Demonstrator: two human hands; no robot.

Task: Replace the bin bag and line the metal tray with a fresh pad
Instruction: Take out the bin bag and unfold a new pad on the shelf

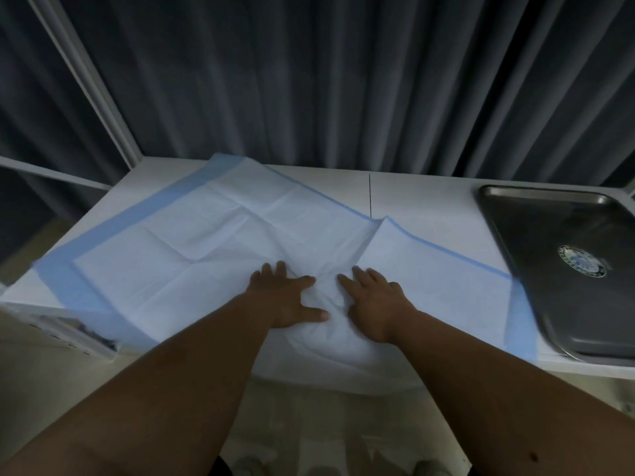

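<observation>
While a thin, quilted pad (pixel 220 242) with a white centre and a blue border lies spread across the white table (pixel 429 201), both of a person's bare hands press flat on its near middle. The left hand (pixel 292 297) rests palm down with fingers straight and thumb splayed toward the right; the right hand (pixel 374 304) lies just beside it, fingers likewise extended and gripping nothing. Sharp fold creases cross the sheet in a grid, and the soft material bunches into small wrinkles between the two hands. Its right portion is still partly folded, its blue edge running diagonally toward the tray (pixel 515 214), and the near edge sags over the table's front. That tray, a shallow rectangular pan of dull brushed metal with rounded corners and a rolled rim, sits at the table's right end, apart from the sheet's upper edge but close to its lower right corner; a round printed emblem (pixel 582 261) shows on its bare floor. Dark, heavily pleated curtains (pixel 343 80) hang behind the table, and a pale frame post (pixel 92 91) slants at far left.
</observation>
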